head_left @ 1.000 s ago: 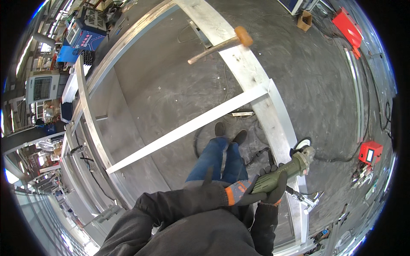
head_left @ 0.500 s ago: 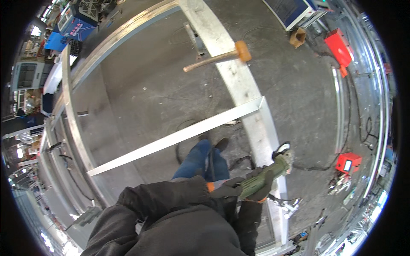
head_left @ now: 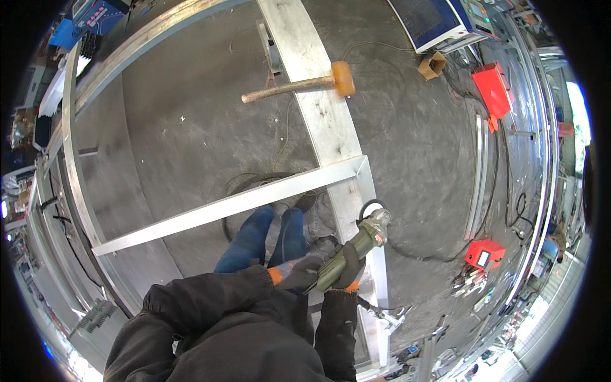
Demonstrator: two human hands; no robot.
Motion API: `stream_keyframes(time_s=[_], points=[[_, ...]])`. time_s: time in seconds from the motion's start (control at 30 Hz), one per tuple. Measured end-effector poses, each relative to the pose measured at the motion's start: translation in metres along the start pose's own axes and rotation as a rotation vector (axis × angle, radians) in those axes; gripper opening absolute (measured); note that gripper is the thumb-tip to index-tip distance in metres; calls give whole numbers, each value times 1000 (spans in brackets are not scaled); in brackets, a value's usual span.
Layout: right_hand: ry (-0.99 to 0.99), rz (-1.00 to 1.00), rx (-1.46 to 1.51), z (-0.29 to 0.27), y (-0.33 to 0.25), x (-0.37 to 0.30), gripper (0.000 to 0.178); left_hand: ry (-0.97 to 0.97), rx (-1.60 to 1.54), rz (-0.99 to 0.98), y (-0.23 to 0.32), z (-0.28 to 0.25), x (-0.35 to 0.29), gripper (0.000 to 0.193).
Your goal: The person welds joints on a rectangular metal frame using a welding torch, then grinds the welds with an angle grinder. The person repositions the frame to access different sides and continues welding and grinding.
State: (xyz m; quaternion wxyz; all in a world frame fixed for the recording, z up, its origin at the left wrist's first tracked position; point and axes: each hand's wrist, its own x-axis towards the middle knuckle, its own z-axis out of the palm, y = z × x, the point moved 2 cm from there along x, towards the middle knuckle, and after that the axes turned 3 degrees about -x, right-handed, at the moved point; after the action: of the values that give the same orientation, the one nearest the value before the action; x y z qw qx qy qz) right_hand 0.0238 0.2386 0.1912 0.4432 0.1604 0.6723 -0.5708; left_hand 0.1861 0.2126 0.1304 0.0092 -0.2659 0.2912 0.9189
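Both my gloved hands hold a green angle grinder [head_left: 340,258], tilted with its disc end up and to the right. My right hand [head_left: 352,264] is wrapped round the middle of the body. My left hand [head_left: 300,274] is closed at the rear end. The grinder's disc [head_left: 371,207] is over the right side of a metal frame, just below a corner where a white angle bar [head_left: 242,202] meets it; whether the disc touches metal I cannot tell. A mallet [head_left: 342,79] with an orange head lies across the wide metal beam [head_left: 337,121].
A dark cable [head_left: 423,256] runs over the floor from the grinder's side. To the right stand a red box [head_left: 485,253], another red machine [head_left: 492,89] and a small cardboard box [head_left: 432,65]. Clamps [head_left: 388,316] sit on the frame near my right forearm. Long metal bars stand at left.
The view has shifted, so the frame appears further left. My hands have brought the grinder closer to the corner of the frame, with its head tilted more upward.
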Motion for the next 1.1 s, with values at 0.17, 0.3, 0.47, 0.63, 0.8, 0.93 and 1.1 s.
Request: stream_keyframes(time_s=[0.17,0.3,0.47,0.63,0.8,0.93,1.1], points=[[-46,-179,-327,-35,-16,91,39,201,354,23,70,14,89,47],[-208,-277,-567,-60,-48,154,54,261,201,-78,93,39,178,68],[-416,-622,-1247,-53,-98,180,62,416,-112,112,93,58,223,58],[-444,-661,-1435,-65,-96,179,64,335,-314,293,79,59,217,45],[-416,-605,-1651,-91,-88,193,66,349,126,192,74,52,226,38],[-374,-585,-1597,-92,-89,192,65,324,-349,384,76,59,222,35],[-409,-581,-1439,-76,-92,185,61,214,-214,316,73,58,224,28]])
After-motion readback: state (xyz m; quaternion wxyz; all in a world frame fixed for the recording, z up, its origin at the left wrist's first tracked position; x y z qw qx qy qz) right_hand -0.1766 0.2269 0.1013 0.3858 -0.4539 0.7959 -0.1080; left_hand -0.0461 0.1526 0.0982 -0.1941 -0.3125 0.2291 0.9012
